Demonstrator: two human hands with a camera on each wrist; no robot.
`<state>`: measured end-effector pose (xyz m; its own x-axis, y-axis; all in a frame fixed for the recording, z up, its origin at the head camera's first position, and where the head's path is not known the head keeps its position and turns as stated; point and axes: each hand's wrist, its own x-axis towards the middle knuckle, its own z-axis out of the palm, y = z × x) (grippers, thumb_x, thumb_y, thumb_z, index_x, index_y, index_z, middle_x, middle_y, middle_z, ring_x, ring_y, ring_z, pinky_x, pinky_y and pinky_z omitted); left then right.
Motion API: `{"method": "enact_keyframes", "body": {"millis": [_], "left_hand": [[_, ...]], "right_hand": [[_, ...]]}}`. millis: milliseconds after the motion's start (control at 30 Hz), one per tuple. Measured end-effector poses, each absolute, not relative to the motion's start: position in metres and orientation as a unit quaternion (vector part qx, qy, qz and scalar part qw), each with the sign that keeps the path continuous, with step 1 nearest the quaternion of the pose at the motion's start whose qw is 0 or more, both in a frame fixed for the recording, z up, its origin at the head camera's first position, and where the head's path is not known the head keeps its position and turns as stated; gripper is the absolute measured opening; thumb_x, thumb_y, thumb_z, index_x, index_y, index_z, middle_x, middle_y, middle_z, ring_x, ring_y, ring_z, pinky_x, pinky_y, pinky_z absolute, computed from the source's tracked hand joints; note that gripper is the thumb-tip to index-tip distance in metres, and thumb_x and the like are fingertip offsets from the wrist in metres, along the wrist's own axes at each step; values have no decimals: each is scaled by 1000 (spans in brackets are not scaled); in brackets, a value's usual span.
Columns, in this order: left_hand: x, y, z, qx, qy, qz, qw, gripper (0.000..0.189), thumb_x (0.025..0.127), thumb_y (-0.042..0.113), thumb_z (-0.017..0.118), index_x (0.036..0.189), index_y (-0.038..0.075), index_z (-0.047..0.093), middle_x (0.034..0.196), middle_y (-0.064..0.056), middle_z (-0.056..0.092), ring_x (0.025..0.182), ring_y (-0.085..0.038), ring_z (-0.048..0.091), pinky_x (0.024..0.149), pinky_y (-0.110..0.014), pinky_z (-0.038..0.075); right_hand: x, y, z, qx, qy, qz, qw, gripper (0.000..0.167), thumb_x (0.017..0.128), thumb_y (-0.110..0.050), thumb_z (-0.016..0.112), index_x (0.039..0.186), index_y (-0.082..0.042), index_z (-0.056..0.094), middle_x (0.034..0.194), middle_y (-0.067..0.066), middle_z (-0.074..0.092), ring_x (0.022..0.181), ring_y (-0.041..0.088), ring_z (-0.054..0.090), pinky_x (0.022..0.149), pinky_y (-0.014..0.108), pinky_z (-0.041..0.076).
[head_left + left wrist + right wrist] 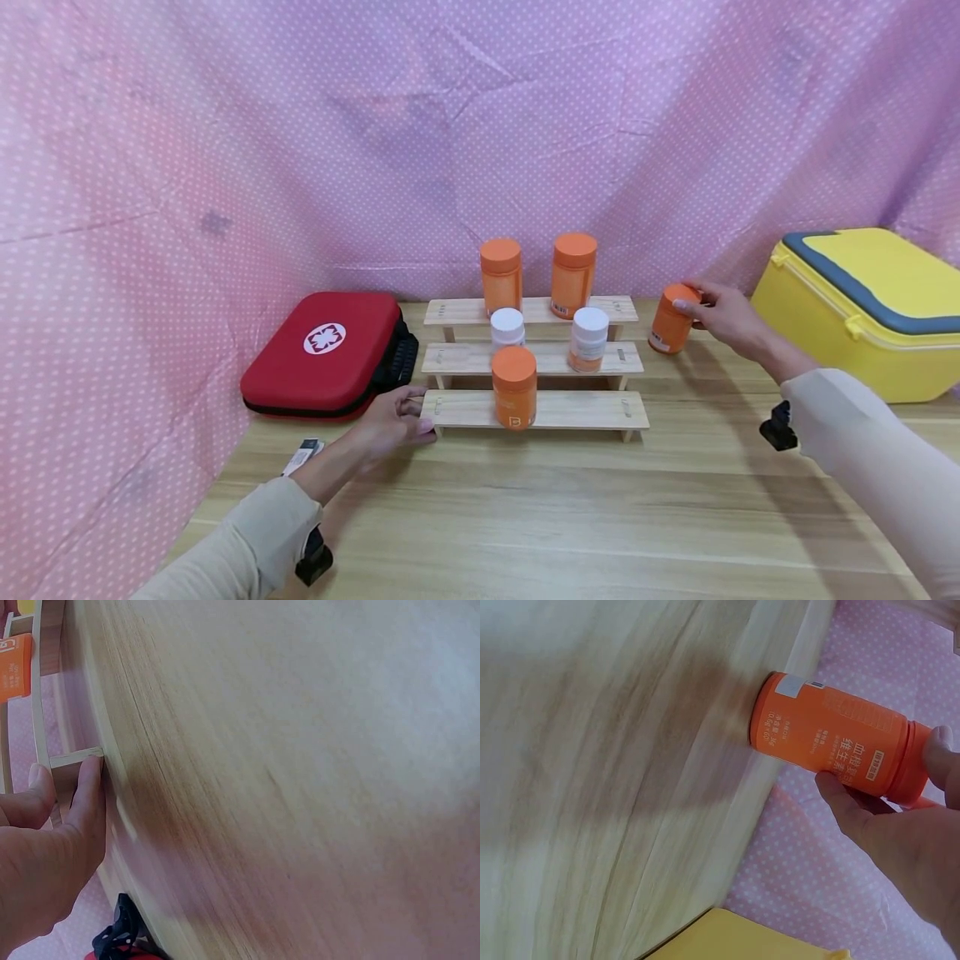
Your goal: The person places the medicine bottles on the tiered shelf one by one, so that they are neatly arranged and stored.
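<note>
My right hand (723, 317) grips an orange supplement bottle (670, 327) around its cap and upper side, to the right of a three-tier wooden display rack (570, 410). White print and a pale label show on that bottle (840, 735) in the right wrist view. At the rack's left end, my left hand (390, 421) holds the lowest tier, thumb by the board and fingers (90, 784) along its end leg. Two orange bottles (573, 275) stand on the top tier, two white-capped bottles (588, 340) on the middle one, and one orange bottle (514, 387) on the lowest.
A red first-aid case (322, 354) lies left of the rack. On the right stands a yellow box (847, 333) with a grey-trimmed lid. A small printed packet (303, 456) lies partly behind the left forearm. Pink dotted cloth (480, 125) hangs behind the wooden table (540, 508).
</note>
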<state>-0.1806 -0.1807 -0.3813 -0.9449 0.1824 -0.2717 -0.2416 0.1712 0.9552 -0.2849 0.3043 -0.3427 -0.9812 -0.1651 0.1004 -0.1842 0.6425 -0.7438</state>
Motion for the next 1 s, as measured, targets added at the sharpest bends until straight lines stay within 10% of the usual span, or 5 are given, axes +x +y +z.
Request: {"method": "enact_keyframes", "body": {"millis": [433,767,1000], "left_hand": [[-183,-182,-386,-14,748,643,161,51,87,-18,54,135,-10,39,113,-27,56,92,-23,63,84,-47,56],[-183,-182,-385,-15,749,642,166,51,87,-18,54,135,-10,39,113,-26,56,91,-22,63,85,-47,56],[-183,-182,-384,-15,747,644,166,52,87,-18,55,135,-9,39,113,-26,56,91,-22,63,86,-47,55]], "right_hand": [[-257,314,-329,126,-900,413,53,47,98,-14,55,136,11,42,117,32,54,82,-4,57,69,20,58],[-214,313,-320,178,-898,392,88,40,92,-4,64,128,6,52,99,2,61,82,-2,59,67,17,57],[-183,305,-311,205,-903,363,100,46,88,-3,68,131,1,53,106,13,64,86,-5,58,71,7,50]]}}
